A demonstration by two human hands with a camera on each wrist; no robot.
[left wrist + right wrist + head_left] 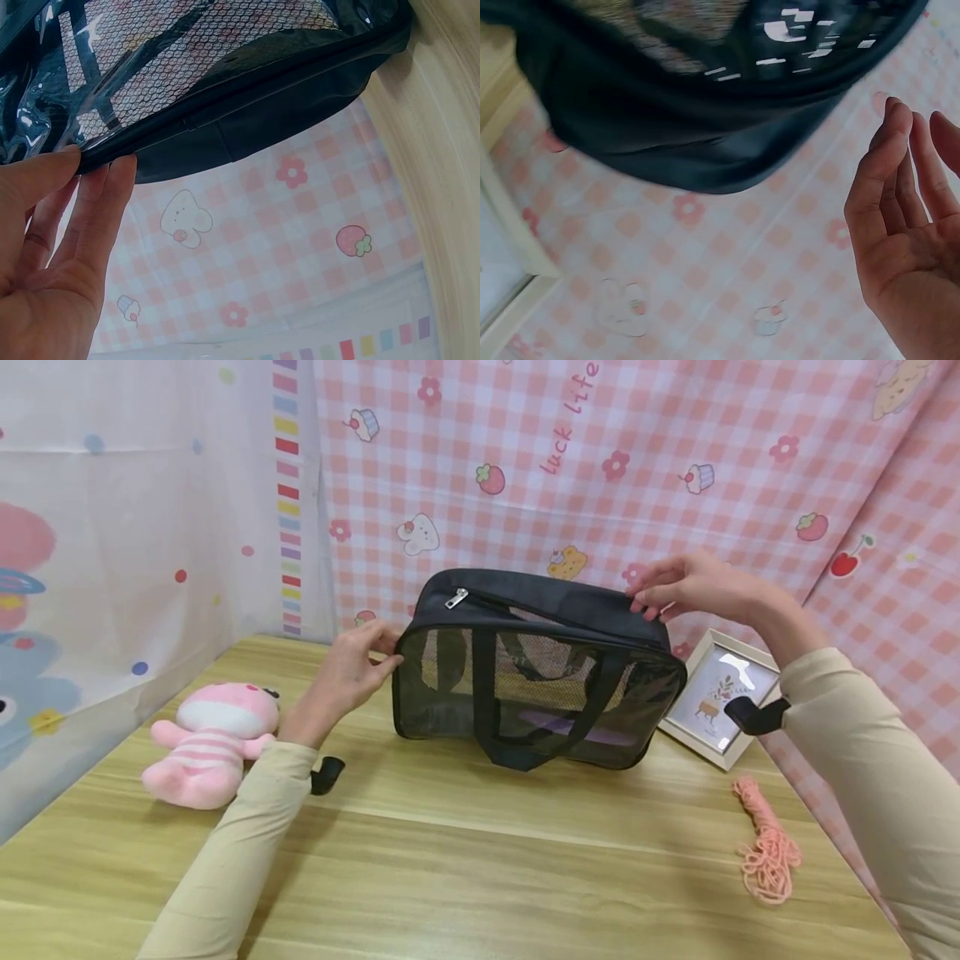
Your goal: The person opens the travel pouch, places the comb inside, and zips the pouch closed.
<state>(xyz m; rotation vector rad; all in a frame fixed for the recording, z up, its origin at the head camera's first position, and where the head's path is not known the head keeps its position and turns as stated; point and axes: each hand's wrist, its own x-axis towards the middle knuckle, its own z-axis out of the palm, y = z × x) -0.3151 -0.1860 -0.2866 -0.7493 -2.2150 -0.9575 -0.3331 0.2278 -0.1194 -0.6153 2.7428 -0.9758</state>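
Observation:
A black zippered bag [558, 693] with a see-through front, mesh behind it and two dark straps stands on the table. My left hand [352, 668] pinches its piped edge at the upper left, thumb on the front and fingers behind, as the left wrist view shows at the bag's rim [184, 124]. The right hand [693, 589] is at the upper right corner, fingers loosely bent. In the right wrist view this hand [911, 225] is apart from the bag [675, 142] and holds nothing. A metal zipper pull [457, 599] lies at the top left, with the zipper partly parted. Something purple [577, 727] shows inside, low down.
A pink striped plush toy [210, 743] lies left of the bag on the wooden table [480, 877]. To the right, a framed picture [720, 697] leans back, with a bundle of peach cord [768, 847] in front of it. A checked pink curtain [675, 418] hangs behind.

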